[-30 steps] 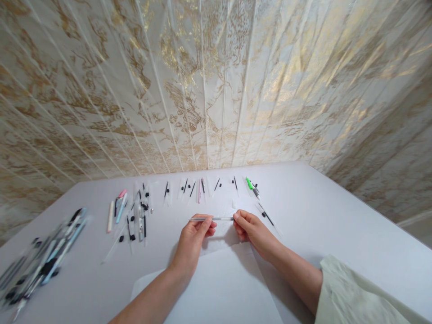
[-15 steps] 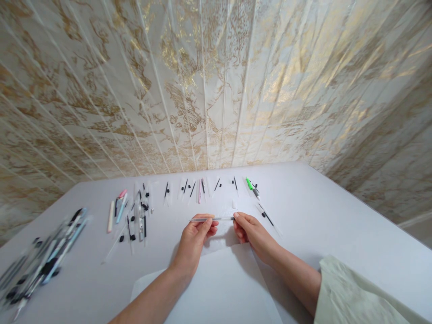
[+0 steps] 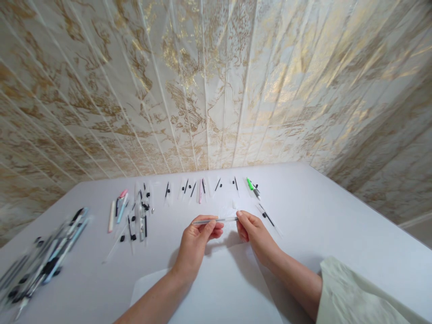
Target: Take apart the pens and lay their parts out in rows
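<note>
A slim, clear pen (image 3: 227,219) lies level between my hands, above the near middle of the table. Around its left part, the fingers of my left hand (image 3: 195,240) are closed, thumb on top, with one end sticking out to the left. My right hand (image 3: 251,229) pinches its right end, and the fingertips hide that tip. Whether the right fingers grip a separate small part there, I cannot tell. Below both hands is a white sheet of paper (image 3: 202,288). A small clear piece (image 3: 235,204) lies just beyond the right hand.
Pen parts, with black refills and small black caps (image 3: 168,191), lie in a row along the back. A green pen piece (image 3: 250,184) is at back right. More pens (image 3: 121,209) and parts lie left of centre. A large pile of pens (image 3: 50,256) covers the left side.
Both hands and the pen have shifted slightly to the right. The grip on the pen looks the same, and the parts on the table stay where they were.
</note>
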Motion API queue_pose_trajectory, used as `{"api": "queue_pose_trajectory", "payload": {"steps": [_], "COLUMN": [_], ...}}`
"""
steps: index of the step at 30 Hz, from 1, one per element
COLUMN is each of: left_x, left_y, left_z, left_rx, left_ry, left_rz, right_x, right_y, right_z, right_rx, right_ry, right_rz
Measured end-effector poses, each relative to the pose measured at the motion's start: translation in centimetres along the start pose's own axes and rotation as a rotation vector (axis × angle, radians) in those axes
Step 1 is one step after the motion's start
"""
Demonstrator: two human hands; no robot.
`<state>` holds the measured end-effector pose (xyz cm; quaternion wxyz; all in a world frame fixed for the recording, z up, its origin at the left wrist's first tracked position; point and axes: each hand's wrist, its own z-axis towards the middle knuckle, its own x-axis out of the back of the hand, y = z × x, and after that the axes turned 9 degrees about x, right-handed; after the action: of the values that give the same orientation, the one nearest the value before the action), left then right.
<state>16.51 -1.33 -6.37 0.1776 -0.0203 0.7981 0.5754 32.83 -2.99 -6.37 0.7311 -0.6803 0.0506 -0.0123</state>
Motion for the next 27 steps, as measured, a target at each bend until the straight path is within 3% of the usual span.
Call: {"api": "queue_pose_trajectory", "payload": {"steps": [11,17,20,27], "left_x": [-0.18,0.31,0.41,-0.16], "left_y": [0.52,0.27,0.07,0.55], "left_z": [0.21,0.80,0.88,0.28], "left_rx": [0.163,0.131,0.116,0.091], "left_ry": [0.058,0.118,0.129,-0.017], "left_rz": [-0.226,-0.173,-0.157,-0.198], "right_x": [0.09,0.30,0.29,0.30], "right_y": [-0.17,-0.61,-0.48,-0.07], "right_z": [-0.24,-0.45,-0.51,-0.21], "right_rx": [0.206,0.311,0.315,0.192], "right_ry": [-0.028,-0.063,-0.088,-0.098], "right_rz": [-0.286,-0.409,-0.426,-0.313]}}
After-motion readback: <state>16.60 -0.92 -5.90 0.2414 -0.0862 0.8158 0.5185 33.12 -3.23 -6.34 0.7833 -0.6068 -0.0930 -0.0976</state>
